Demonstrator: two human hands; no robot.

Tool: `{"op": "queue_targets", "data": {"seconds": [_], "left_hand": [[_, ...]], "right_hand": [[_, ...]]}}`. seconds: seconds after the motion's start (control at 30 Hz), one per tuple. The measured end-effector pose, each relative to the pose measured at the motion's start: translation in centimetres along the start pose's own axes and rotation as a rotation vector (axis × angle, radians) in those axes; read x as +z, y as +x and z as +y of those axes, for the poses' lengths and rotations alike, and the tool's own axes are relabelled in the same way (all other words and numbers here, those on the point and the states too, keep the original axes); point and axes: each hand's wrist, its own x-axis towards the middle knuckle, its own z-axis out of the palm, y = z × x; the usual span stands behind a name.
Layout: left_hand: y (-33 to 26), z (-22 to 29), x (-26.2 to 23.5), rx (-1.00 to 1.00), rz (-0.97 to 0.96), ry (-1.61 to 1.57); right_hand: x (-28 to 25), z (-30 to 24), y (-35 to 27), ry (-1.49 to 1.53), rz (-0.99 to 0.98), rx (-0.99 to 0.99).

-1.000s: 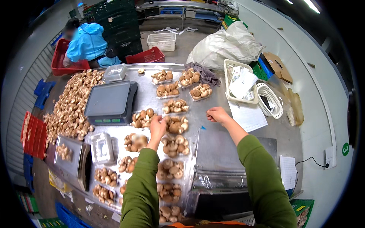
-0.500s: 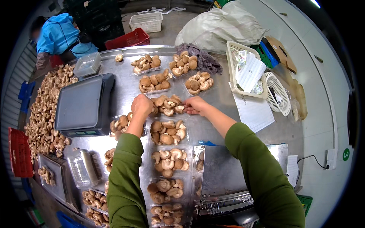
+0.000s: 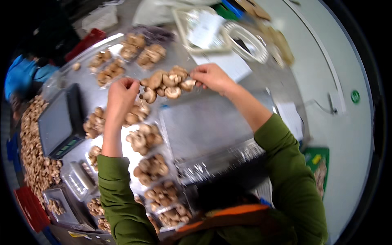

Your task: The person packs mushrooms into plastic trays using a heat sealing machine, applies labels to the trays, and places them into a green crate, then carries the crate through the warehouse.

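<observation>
Between my two hands hangs a clear tray heaped with brown shiitake mushrooms. My left hand pinches its left end, fingers closed. The right end is gripped by my right hand, fingertips pressed together at the rim. Much of the clear tray itself is hard to make out under the mushrooms. Just nearer than the tray lies the flat metal top of a wrapping machine, with crinkled clear film along its front edge. A column of filled mushroom trays runs down beside the machine, left of it.
At left stand a grey scale and a large pile of loose mushrooms. Empty clear trays lie nearer. Beyond my right hand are a cream basket with papers and a white oval basket. A person in blue is at far left.
The mushroom tray has been lifted from its row and carried right, to the machine's far edge. Both hands have moved with it. The view has turned and is blurred.
</observation>
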Motion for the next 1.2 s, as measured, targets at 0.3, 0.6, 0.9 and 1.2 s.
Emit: {"op": "queue_targets", "data": {"seconds": [0.3,0.6,0.9,1.2], "left_hand": [[-11.9,6.2,13.7,-0.050,-0.171,0.058],[-25.6,6.5,9.9,-0.292,-0.005,0.704],[-28.3,5.0,11.1,-0.375,-0.084,-0.136],[-18.7,14.0,5.4,0.204,-0.012,-1.275]], "right_hand": [[-10.1,9.3,-15.9,0.031,-0.075,0.242],[-12.6,11.7,-27.0,-0.801,0.089,0.196],[-10.4,14.3,-28.3,0.304,-0.008,0.321],[-16.0,-0.5,-21.5,0.783,-0.011,-0.333]]}}
